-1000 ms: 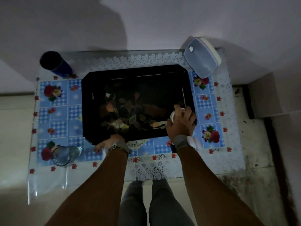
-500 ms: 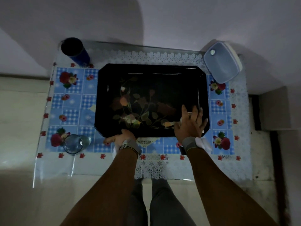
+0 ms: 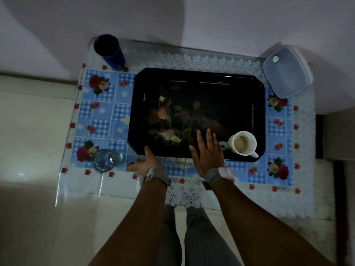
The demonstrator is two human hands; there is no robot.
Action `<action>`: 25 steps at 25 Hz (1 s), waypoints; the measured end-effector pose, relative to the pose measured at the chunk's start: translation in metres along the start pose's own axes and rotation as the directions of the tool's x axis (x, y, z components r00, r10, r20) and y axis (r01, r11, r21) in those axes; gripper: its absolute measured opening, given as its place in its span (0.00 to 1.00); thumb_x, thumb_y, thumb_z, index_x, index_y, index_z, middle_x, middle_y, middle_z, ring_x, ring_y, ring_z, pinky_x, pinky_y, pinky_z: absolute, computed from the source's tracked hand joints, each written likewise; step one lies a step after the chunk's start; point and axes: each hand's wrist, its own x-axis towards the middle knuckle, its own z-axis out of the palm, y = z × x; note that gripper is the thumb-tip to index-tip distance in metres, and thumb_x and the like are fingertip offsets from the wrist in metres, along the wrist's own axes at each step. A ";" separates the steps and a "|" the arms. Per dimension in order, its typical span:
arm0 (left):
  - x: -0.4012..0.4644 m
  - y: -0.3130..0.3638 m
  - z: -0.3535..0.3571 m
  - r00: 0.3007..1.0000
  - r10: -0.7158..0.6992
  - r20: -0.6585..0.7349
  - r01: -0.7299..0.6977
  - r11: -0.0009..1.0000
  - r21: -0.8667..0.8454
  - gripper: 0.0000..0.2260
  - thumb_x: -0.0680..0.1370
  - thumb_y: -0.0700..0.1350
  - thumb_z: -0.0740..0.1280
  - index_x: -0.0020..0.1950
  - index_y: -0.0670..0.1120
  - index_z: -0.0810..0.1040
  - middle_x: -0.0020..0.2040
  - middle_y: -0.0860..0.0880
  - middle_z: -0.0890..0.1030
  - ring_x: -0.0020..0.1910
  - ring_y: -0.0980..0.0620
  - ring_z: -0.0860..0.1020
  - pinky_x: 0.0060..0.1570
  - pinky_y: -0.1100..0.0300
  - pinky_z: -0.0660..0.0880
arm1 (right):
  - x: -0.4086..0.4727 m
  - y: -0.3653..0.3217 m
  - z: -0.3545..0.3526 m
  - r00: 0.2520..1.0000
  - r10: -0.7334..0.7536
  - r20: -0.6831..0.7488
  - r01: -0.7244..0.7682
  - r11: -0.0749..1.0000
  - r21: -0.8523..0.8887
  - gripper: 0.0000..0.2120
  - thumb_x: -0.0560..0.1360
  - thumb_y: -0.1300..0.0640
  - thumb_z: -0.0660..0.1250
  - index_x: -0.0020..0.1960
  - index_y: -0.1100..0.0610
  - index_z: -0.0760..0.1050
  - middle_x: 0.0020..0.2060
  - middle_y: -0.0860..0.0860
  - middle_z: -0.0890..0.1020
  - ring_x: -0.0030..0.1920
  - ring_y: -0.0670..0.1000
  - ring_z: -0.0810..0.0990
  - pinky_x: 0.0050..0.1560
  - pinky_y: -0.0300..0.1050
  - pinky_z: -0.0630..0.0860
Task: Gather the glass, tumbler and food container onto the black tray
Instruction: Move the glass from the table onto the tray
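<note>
A black tray (image 3: 221, 96) with a flower pattern lies in the middle of the small table. A white mug (image 3: 243, 144) with a brownish drink stands in the tray's near right corner. My right hand (image 3: 208, 152) hovers flat over the tray's near edge, left of the mug, fingers spread, holding nothing. My left hand (image 3: 147, 164) rests at the tray's near left corner, thumb against the rim. A clear glass (image 3: 105, 160) stands on the table left of that hand. A dark blue tumbler (image 3: 109, 50) stands at the far left corner. A lidded food container (image 3: 286, 72) sits at the far right corner.
The table wears a blue checked cloth (image 3: 101, 116) with red flowers and a lace border, under a clear plastic sheet. A pale wall (image 3: 192, 22) runs behind the table. Tiled floor (image 3: 28, 131) lies to the left, and my legs (image 3: 184, 237) stand at the near edge.
My right hand has let go of the white mug, which now stands alone on the tray, and has moved left. The camera view has shifted, and my left hand stays at the tray's corner.
</note>
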 end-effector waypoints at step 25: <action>0.041 0.031 -0.007 0.600 0.719 0.351 -0.800 0.538 0.267 0.36 0.61 0.62 0.78 0.63 0.46 0.76 0.63 0.44 0.77 0.64 0.41 0.73 0.63 0.44 0.72 | -0.001 -0.010 0.005 1.000 -0.003 -0.019 0.002 1.000 -0.009 0.33 0.75 0.39 0.44 0.77 0.49 0.56 0.79 0.56 0.56 0.78 0.59 0.54 0.73 0.59 0.59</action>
